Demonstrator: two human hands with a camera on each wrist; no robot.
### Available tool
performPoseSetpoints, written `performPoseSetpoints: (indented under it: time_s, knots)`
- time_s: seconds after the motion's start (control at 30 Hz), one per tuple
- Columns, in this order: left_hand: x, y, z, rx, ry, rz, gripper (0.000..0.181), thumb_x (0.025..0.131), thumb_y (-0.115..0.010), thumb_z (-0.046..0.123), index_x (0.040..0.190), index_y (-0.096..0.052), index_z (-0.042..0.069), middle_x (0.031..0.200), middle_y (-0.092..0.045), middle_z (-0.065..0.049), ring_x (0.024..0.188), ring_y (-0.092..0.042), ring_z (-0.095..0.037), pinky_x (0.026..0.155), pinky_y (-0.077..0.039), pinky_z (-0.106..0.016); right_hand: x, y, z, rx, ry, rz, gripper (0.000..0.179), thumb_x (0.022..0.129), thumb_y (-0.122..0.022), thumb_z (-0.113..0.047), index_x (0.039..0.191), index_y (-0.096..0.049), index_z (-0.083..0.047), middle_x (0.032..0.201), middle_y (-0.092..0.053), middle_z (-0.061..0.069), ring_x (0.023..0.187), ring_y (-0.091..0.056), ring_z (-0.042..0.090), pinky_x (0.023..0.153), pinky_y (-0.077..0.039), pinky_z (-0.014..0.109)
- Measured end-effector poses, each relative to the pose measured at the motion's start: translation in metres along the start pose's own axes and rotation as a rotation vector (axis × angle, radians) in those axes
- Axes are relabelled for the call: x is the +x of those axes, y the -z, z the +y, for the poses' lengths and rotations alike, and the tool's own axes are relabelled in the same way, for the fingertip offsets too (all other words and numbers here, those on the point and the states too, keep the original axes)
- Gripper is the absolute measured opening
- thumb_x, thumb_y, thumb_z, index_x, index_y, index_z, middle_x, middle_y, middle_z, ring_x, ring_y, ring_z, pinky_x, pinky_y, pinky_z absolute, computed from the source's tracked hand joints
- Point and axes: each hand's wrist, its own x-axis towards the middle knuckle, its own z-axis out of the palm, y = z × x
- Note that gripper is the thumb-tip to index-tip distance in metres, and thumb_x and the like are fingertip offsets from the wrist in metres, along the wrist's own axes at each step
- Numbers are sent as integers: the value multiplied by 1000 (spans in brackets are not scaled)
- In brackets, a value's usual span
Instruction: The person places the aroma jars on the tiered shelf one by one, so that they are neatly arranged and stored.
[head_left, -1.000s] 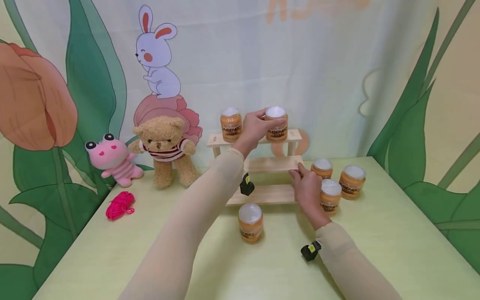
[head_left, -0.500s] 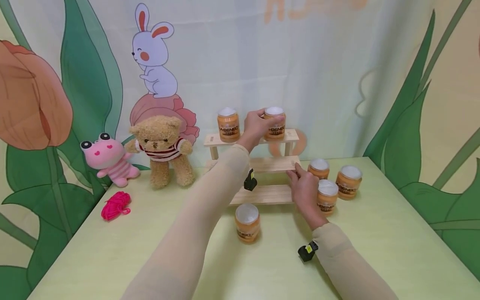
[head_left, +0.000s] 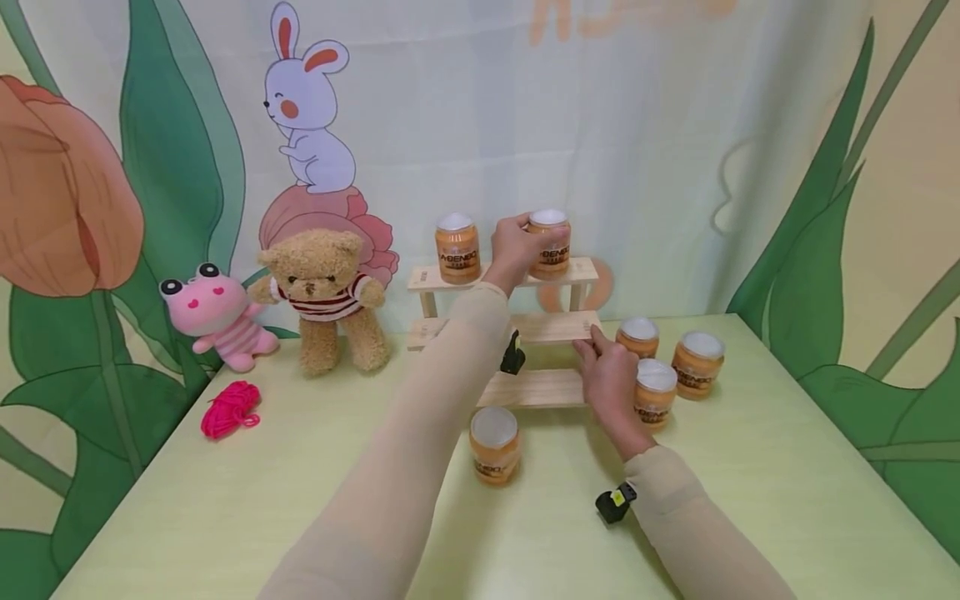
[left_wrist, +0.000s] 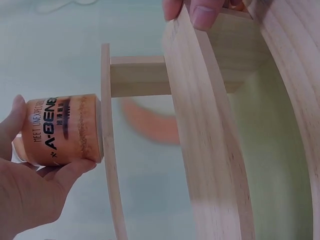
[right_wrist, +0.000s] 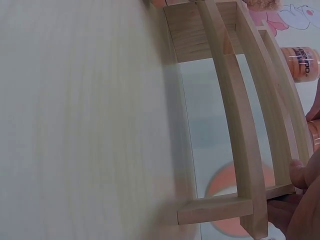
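My left hand (head_left: 517, 252) grips an orange jar (head_left: 553, 259) with a pale lid, fingers and thumb around its sides. This jar stands upright at the right of the top board (head_left: 427, 279) of a three-tier wooden shelf. In the left wrist view, the jar's base (left_wrist: 99, 130) meets the board's upper face. A matching jar (head_left: 459, 252) stands on the left of the same board. My right hand (head_left: 611, 373) holds the right end of the middle board (head_left: 551, 327), its thumb on top; in the right wrist view its other fingers are partly hidden under the wood.
One more orange jar (head_left: 495, 446) stands in front of the bottom board (head_left: 536, 390). Several others cluster right of the shelf, one (head_left: 655, 393) close beside my right hand. A teddy bear (head_left: 318, 300), a pink frog toy (head_left: 217, 312) and pink yarn (head_left: 231, 410) are at the left.
My left forearm has swung slightly to the right, while its hand keeps hold of the jar. The right hand stays on the middle board. The whole head view has shifted a little.
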Motion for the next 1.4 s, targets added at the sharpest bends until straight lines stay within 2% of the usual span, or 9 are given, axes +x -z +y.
performPoseSetpoints:
  time_s: [0.13, 0.3, 0.53, 0.77, 0.83, 1.0, 1.2, 1.4]
  knots:
    - [1, 2, 2, -11, -8, 1, 65, 86, -82, 30, 141, -57, 5, 125, -66, -10, 114, -61, -21, 93, -50, -31, 2, 0, -3, 9, 19, 13, 43, 94, -72, -17, 126, -63, 10, 106, -70, 24, 77, -72, 35, 64, -57, 49]
    - [0, 5, 2, -18, 11, -5, 67, 85, -83, 31, 142, -57, 8, 125, -66, -8, 114, -60, -20, 92, -50, -32, 1, -1, -4, 15, 22, 5, 42, 94, -71, -16, 126, -63, 10, 100, -72, 22, 75, -72, 35, 62, -57, 48]
    - [-8, 10, 0, -32, 30, -39, 78, 84, -84, 32, 150, -47, 12, 129, -62, -7, 118, -57, -20, 98, -48, -35, -1, -3, -6, 15, 9, -6, 42, 95, -71, -16, 127, -62, 9, 102, -72, 22, 76, -71, 36, 64, -57, 48]
    - [-18, 24, 1, 23, 84, -45, 96, 83, -84, 36, 159, -30, 13, 157, -38, -10, 141, -38, -24, 108, -40, -38, -1, -5, -7, 10, 24, -2, 41, 95, -70, -15, 127, -63, 9, 105, -70, 24, 81, -71, 38, 69, -57, 49]
    - [-21, 28, 1, 22, 99, -38, 97, 82, -84, 36, 158, -30, 13, 158, -35, -11, 142, -37, -24, 108, -41, -39, -1, -5, -7, 7, 31, 1, 41, 95, -71, -15, 127, -63, 9, 105, -70, 24, 80, -71, 38, 68, -57, 50]
    - [-38, 37, -1, -5, 130, -28, 87, 82, -85, 33, 154, -40, 10, 153, -43, -13, 138, -42, -25, 106, -42, -41, -2, -4, -7, 1, 37, 10, 41, 94, -71, -15, 126, -63, 10, 107, -69, 26, 78, -71, 39, 68, -56, 52]
    - [-62, 49, -16, -25, 141, -123, 78, 82, -85, 33, 149, -49, 12, 148, -50, -11, 136, -45, -24, 107, -42, -40, -2, -3, -2, -8, 37, 16, 41, 95, -71, -16, 127, -64, 8, 108, -69, 26, 82, -70, 41, 71, -56, 53]
    - [-73, 61, -45, -50, 117, -240, 73, 86, -82, 33, 148, -50, 14, 147, -51, -10, 136, -46, -23, 108, -40, -41, -3, -2, 1, -11, 41, 27, 40, 94, -72, -15, 126, -64, 9, 110, -68, 26, 83, -70, 42, 71, -55, 54]
